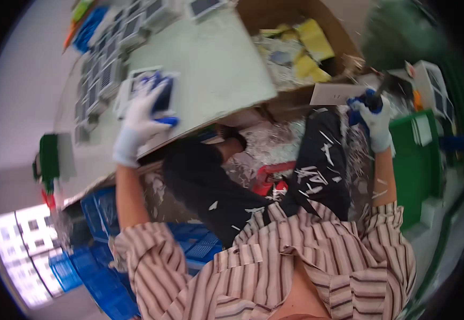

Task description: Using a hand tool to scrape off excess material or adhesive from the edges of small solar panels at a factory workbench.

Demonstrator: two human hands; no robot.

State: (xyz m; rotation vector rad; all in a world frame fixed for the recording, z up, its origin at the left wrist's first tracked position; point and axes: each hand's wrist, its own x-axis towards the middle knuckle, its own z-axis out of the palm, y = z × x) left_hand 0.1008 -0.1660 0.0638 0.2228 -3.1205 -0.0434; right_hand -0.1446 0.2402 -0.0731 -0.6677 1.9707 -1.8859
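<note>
My left hand, in a white glove with blue fingertips, lies over a white-framed panel with a dark face on the table. Its fingers are spread, and they seem to touch the panel. Out to the right, my gloved right hand is closed round a dark-handled tool, whose blurred far end does not show its kind. Beside those fingers is a flat white plate with small dark marks; I cannot tell whether the hand also grips it.
More white-framed panels line the left of the pale table. A cardboard box holds yellow and clear scraps. Right stands a green bin; blue crates are lower left. White shavings cover my dark trousers.
</note>
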